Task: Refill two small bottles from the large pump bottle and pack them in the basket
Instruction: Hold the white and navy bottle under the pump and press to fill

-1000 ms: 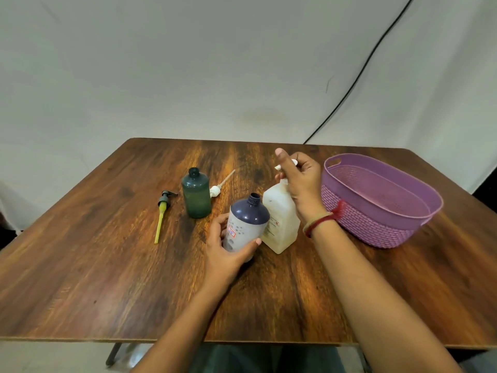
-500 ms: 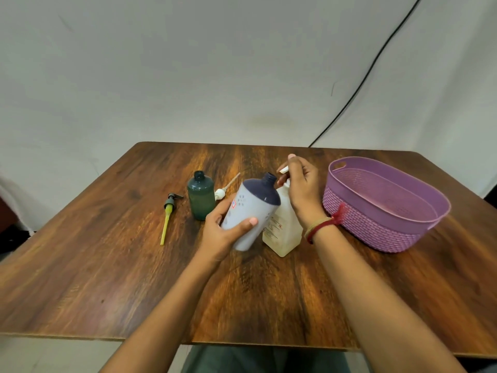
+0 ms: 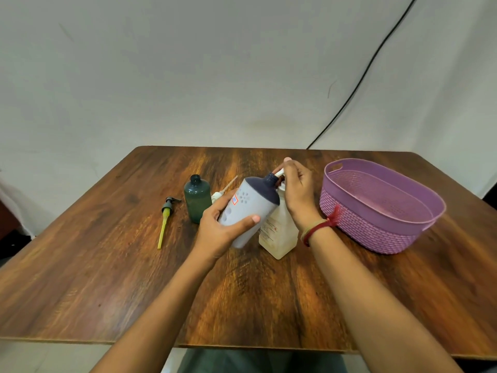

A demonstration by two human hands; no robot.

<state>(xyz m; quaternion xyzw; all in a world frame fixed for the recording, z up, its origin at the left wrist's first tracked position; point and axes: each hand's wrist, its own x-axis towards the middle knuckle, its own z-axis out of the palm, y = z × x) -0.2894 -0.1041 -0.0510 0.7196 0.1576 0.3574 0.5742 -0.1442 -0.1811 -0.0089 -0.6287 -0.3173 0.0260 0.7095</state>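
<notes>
Tilted further than half a second ago, the grey bottle now leans its open neck against the nozzle of the large pump bottle. The left hand wraps the grey bottle's middle, and the right hand curls over the pump head. Left of the pump bottle stand the green bottle, a white-headed pump and a yellow-tubed pump; right of it sits the purple basket. The grey bottle is smooth plastic, probably light while unfilled and slippery if soap spills, so its waist seems the safest hold.
</notes>
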